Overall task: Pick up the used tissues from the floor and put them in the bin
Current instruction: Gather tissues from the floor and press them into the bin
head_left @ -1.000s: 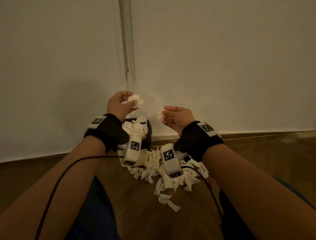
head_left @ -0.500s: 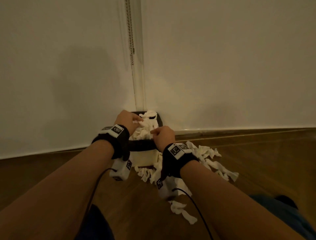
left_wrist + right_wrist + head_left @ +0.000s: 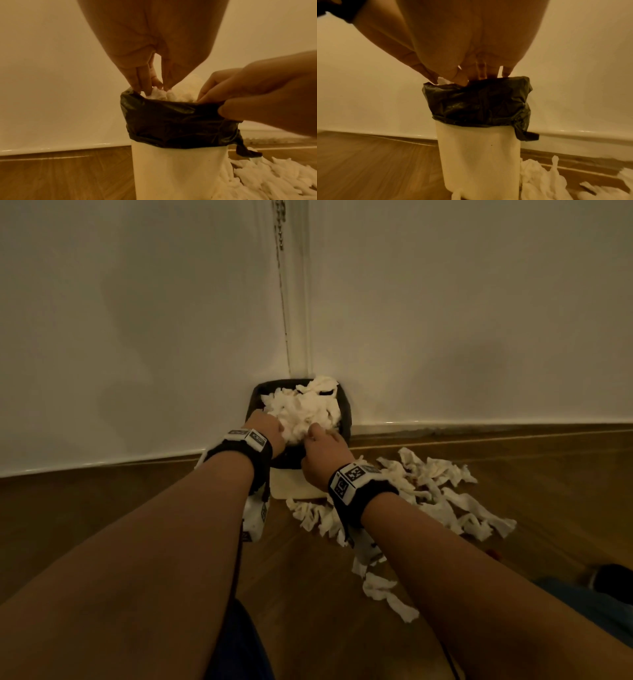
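Note:
A white bin (image 3: pixel 294 489) with a black liner (image 3: pixel 171 121) stands in the wall corner, heaped with crumpled white tissues (image 3: pixel 301 409). My left hand (image 3: pixel 265 428) points down at the bin's left rim. In the left wrist view its fingertips (image 3: pixel 145 86) and thumb pinch a tissue wad (image 3: pixel 159 94) on top of the heap. My right hand (image 3: pixel 323 446) reaches over the near rim. Its fairly straight fingers (image 3: pixel 481 73) dip into the tissues, and its thumb (image 3: pixel 226 109) lies against the liner outside. Its fingertips are hidden behind the rim.
Several torn tissues (image 3: pixel 442 494) lie scattered on the wooden floor (image 3: pixel 137 508) to the right of the bin and in front of it. White walls meet right behind the bin. My knees (image 3: pixel 239 645) are at the bottom edge.
Both hands came down from chest height, each holding a tissue, to the bin's mouth. The view tilted down and closer to the bin.

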Demonstrator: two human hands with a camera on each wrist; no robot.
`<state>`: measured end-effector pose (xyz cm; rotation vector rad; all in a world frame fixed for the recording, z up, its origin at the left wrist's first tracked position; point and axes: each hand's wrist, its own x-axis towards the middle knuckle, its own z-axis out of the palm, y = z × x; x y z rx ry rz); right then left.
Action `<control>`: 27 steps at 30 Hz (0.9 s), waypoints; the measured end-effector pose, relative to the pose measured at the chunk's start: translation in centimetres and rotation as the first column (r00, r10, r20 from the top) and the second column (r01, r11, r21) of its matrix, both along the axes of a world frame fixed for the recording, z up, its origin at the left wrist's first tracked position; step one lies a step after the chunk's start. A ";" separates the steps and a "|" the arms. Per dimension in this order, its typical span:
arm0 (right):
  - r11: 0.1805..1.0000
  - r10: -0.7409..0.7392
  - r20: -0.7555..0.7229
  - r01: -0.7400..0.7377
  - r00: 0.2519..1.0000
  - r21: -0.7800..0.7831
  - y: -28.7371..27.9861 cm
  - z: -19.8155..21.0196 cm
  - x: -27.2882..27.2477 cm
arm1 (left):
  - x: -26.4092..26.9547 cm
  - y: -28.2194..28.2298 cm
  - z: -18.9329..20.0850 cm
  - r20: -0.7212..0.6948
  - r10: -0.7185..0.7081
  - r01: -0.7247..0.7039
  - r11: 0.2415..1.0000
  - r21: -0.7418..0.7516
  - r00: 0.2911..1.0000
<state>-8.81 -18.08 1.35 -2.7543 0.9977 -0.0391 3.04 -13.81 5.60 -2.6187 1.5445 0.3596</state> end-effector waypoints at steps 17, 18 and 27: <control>1.000 0.014 -0.062 -0.014 0.998 -0.004 -2.0 1.8 -1.2 | 0.5 -1.0 -2.4 0.098 0.106 -0.111 0.993 0.037 0.989; 1.000 -0.001 -0.038 0.001 0.999 -0.001 -2.0 2.2 -1.7 | 0.4 -0.8 -2.1 0.104 0.121 -0.120 0.993 -0.008 0.987; 0.937 -0.315 0.252 0.258 0.915 0.235 -1.4 3.5 -8.2 | -4.9 -0.8 2.8 0.093 -0.054 0.079 0.952 -0.295 0.994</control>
